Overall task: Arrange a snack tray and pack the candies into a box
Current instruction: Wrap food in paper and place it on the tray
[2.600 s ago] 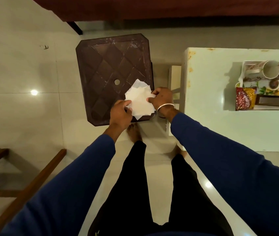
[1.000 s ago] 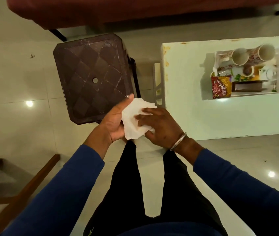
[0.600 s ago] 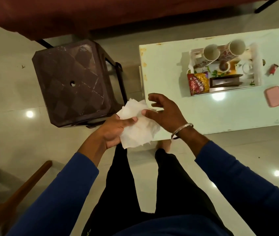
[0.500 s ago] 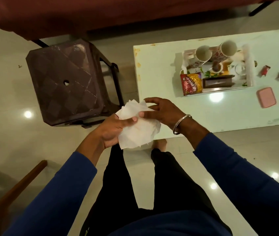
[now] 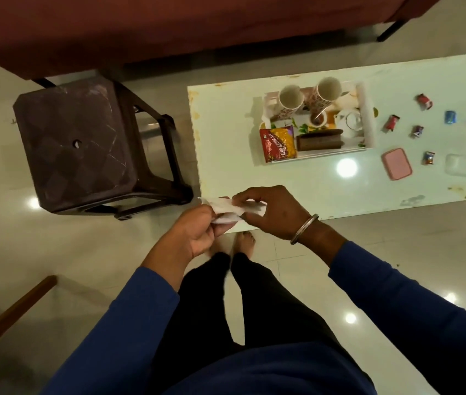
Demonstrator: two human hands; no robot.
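Head view: a person in blue sleeves is standing over a pale floor, looking down at both hands. The left hand (image 5: 197, 235) and the right hand (image 5: 271, 212) are each pinching a white tissue (image 5: 227, 208) between fingers and thumb, holding it just in front of the near edge of a pale green counter (image 5: 297, 181). A metal bangle (image 5: 304, 229) is sitting on the right wrist.

On the counter, a white tray (image 5: 367, 121) is holding two patterned cups (image 5: 291, 98) lying on their sides with mouths facing the camera, a red and yellow snack packet (image 5: 278, 144) at its near left corner, a brown box (image 5: 319, 141) just beside the packet, and a white teapot (image 5: 350, 122) toward its right side. To the right of the tray, five wrapped candies (image 5: 391, 123) are lying scattered and apart on the bare counter. A pink box (image 5: 396, 164) is resting near them, with a clear lid (image 5: 460, 165) further right.

A dark brown stool (image 5: 78, 146) is standing on the floor left of the counter. A maroon sofa (image 5: 169, 27) is filling the top of the frame.
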